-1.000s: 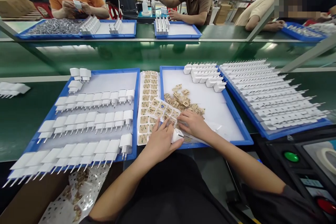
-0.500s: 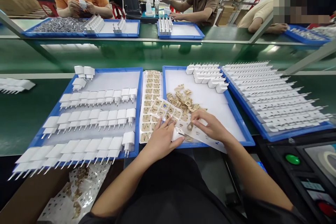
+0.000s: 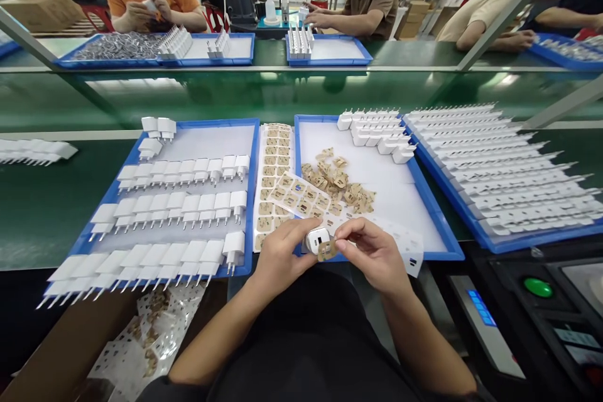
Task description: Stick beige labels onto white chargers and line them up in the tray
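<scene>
My left hand (image 3: 286,257) is closed round a white plug charger (image 3: 316,239), its end face with a dark port turned up. Pinched between the thumb and forefinger of my right hand (image 3: 370,251) is a small tan sticker (image 3: 326,251) with a cut-out, held right at the charger's end face; whether it touches cannot be made out. Just beyond my hands lies a sticker sheet (image 3: 301,195), partly peeled, its bare part running under my right hand. A heap of loose tan pieces (image 3: 339,179) lies behind it in the right-hand tray (image 3: 438,226).
Rows of white chargers (image 3: 181,210) fill much of the left tray (image 3: 252,201). More sticker sheets (image 3: 276,157) lie between the trays. Another tray (image 3: 475,220) of chargers is at far right, near a green button (image 3: 537,287). Across the green belt (image 3: 211,94), people work at trays.
My left hand has left the sticker sheet and lifted the charger, turning its port end up. My right hand has brought the sticker from the sheet to the charger.
</scene>
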`<state>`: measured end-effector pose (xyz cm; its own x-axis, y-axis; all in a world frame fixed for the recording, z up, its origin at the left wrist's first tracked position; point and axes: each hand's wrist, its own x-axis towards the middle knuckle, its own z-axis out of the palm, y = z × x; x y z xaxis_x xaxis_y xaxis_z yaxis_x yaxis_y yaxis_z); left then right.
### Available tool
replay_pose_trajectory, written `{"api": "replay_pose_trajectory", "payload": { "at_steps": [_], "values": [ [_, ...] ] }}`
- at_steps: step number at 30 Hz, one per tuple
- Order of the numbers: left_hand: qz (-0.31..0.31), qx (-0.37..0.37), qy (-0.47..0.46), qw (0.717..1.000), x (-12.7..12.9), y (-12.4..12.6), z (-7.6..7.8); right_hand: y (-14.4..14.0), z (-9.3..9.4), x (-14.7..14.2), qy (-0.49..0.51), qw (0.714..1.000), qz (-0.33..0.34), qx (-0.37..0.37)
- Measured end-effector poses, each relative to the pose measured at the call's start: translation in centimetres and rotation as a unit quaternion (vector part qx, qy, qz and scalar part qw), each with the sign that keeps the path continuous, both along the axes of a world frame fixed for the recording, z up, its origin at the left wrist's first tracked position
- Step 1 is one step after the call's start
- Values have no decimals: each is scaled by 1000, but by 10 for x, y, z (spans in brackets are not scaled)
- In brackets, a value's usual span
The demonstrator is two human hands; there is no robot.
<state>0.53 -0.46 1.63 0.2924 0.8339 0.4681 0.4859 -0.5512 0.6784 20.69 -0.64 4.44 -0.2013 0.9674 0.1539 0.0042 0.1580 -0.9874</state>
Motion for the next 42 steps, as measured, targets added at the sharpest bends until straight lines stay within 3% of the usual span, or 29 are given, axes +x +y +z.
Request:
{"api": "replay_pose_trajectory", "payload": {
  "at_steps": [4, 27, 37, 42],
  "values": [
    [28, 33, 15, 999, -2, -1, 0, 4, 2, -11, -12, 1000, -14, 9],
    [30, 11, 40, 999, -7, -2, 4, 7, 4, -18, -52, 999, -10, -10],
    [40, 30, 64, 997, -7, -4, 1, 3, 2, -26, -118, 991, -56, 36],
    [44, 45, 59, 996, -6, -6, 3, 3, 2, -29, -205, 964, -109, 129]
  ]
}}
